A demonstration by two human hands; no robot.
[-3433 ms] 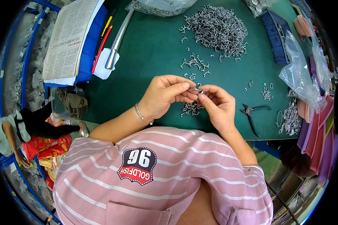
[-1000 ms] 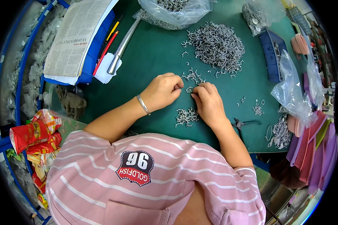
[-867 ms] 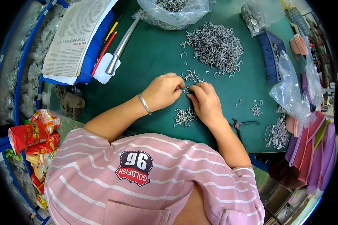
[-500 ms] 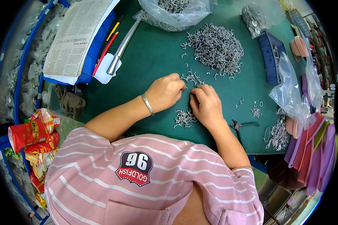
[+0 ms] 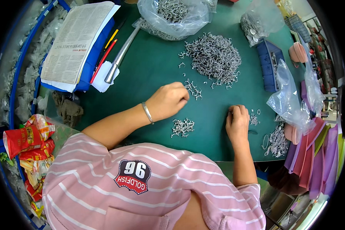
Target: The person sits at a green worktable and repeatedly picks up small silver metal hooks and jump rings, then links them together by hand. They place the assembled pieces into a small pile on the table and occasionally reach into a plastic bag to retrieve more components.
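The right hand (image 5: 238,122) had just left the left hand (image 5: 168,101) for a spot between three and four o'clock of it, apparently pausing the two-handed work and mostly covering the pliers (image 5: 253,132), plainer half a second earlier. Both hands' fingers were curled, any pinch too hidden to judge; curved metal pieces (image 5: 194,90) lay at the left hand's two o'clock, a small pile (image 5: 182,127) at five.

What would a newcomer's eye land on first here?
Probably the big heap of small silver metal pieces on the green table, beyond the left hand and right hand. Next, likely the pink striped shirt filling the lower middle. After that, the bright red packets at far left and the pink and purple strips at lower right.
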